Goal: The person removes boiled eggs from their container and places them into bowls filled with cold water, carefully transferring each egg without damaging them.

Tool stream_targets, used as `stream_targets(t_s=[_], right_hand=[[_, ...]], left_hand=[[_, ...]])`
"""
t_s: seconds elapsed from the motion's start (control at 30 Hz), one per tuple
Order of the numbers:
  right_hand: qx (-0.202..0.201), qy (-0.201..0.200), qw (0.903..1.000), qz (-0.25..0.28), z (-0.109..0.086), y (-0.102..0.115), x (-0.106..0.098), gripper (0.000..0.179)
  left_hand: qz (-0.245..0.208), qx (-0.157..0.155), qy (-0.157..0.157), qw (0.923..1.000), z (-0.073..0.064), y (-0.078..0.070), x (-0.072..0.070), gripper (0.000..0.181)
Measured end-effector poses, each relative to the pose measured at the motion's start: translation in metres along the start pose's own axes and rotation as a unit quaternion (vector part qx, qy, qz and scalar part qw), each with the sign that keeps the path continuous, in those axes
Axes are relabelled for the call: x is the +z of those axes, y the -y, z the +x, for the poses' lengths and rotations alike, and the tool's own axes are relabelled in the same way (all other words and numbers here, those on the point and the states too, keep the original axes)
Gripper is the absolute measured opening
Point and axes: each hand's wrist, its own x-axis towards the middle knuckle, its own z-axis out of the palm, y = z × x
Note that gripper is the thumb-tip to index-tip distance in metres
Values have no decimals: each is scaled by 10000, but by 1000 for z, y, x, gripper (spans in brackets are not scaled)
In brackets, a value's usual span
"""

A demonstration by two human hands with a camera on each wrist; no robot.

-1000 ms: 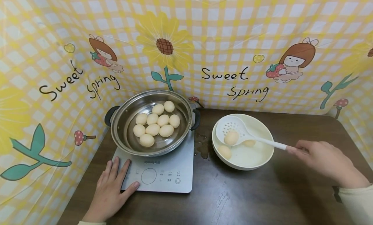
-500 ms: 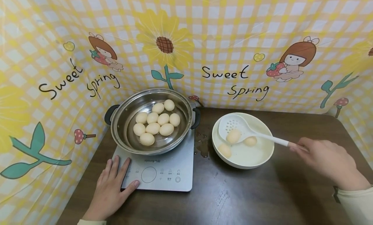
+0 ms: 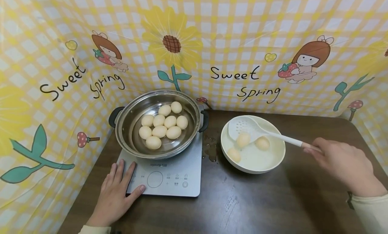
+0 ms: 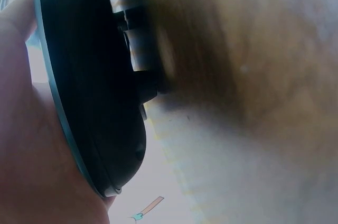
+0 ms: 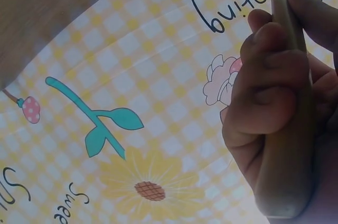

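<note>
My right hand (image 3: pixel 341 163) grips the handle of a white slotted skimmer (image 3: pixel 276 134); its brown grip end (image 5: pixel 288 166) shows inside the curled fingers in the right wrist view. The perforated head is tilted inside a cream bowl (image 3: pixel 279 161). One egg (image 3: pixel 243 139) overlaps the head's lower edge; a second egg (image 3: pixel 262 143) and a third egg (image 3: pixel 234 155) lie in the bowl. My left hand (image 3: pixel 113 190), fingers straight, rests along the front left corner of a silver induction cooker (image 3: pixel 192 166). That cooker's black side (image 4: pixel 95 76) fills much of the left wrist view.
On the cooker stands a steel pot (image 3: pixel 128 139) with two black handles, holding several eggs (image 3: pixel 159 126) in water. Spilled water (image 3: pixel 210 149) wets the brown table (image 3: pixel 242 207) between cooker and bowl. A yellow checked cloth (image 3: pixel 236 35) hangs close behind.
The skimmer head has shifted slightly right and tilted, and the egg formerly half hidden by it now shows fully to its right. My left hand stays in place on the cooker.
</note>
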Motion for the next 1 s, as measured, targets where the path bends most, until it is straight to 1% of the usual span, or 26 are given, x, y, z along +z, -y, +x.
stream_targets(t_s=[0.2, 0.4, 0.57, 0.63, 0.77, 0.9, 1.0], right_hand=[[1, -129, 9999, 82, 0, -3, 0, 23], [159, -9, 9993, 342, -2, -8, -3, 21], [171, 47, 9987, 488, -6, -12, -5, 16], [178, 50, 9985, 509, -6, -13, -5, 17], [110, -2, 9985, 532, -8, -16, -5, 21], [-18, -54, 9982, 591, -9, -19, -3, 20], [-85, -12, 9971, 753, -9, -18, -3, 20]], left_hand=[[-16, 39, -76, 10000, 1, 0, 0, 84], [23, 72, -140, 9999, 1, 0, 0, 84], [47, 63, -134, 9999, 1, 0, 0, 84], [54, 57, -129, 9999, 1, 0, 0, 84], [56, 35, -99, 9999, 1, 0, 0, 84], [49, 8, -65, 10000, 1, 0, 0, 85], [29, -10, -36, 10000, 0, 0, 0, 85]])
